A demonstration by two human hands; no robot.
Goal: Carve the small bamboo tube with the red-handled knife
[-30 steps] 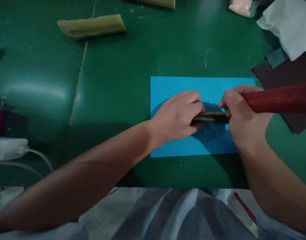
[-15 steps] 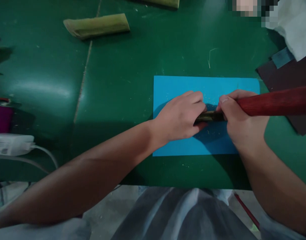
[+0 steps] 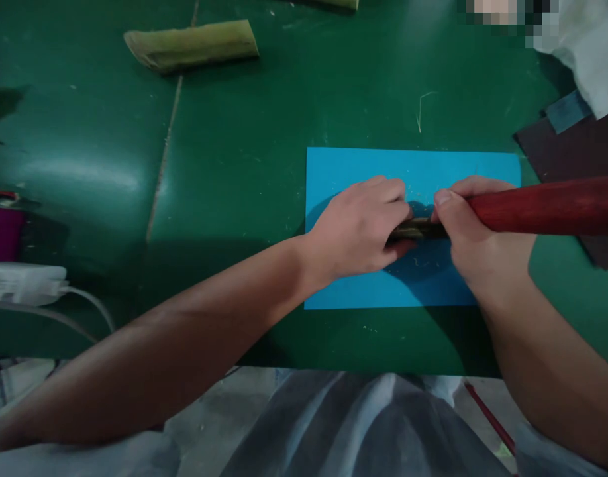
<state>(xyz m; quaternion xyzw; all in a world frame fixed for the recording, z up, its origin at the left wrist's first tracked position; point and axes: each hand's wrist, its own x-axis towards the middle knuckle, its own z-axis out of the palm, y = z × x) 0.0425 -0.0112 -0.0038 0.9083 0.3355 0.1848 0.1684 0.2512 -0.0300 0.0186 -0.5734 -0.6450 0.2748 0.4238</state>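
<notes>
My left hand (image 3: 361,225) is closed around a dark greenish-brown piece of bamboo (image 3: 418,228), holding it down over a blue sheet (image 3: 334,291). From the right, my right hand (image 3: 487,238) grips a tool with a thick red wooden handle (image 3: 557,204). Its thumb lies along the front of the handle, close to the bamboo's right end. The working end of this tool is hidden by my fingers, so I cannot tell its kind. Tiny shavings dot the sheet around both hands.
A cut bamboo length (image 3: 195,46) lies at the back left of the green table (image 3: 224,165), with another at the top edge. A white power adapter (image 3: 26,283) with cables and a purple object (image 3: 3,235) sit left. Dark sheets (image 3: 572,152) and white paper (image 3: 592,59) are at right.
The hands, bamboo and red-handled tool stay in nearly the same place. The view has shifted slightly, and the far objects sit a little higher in it.
</notes>
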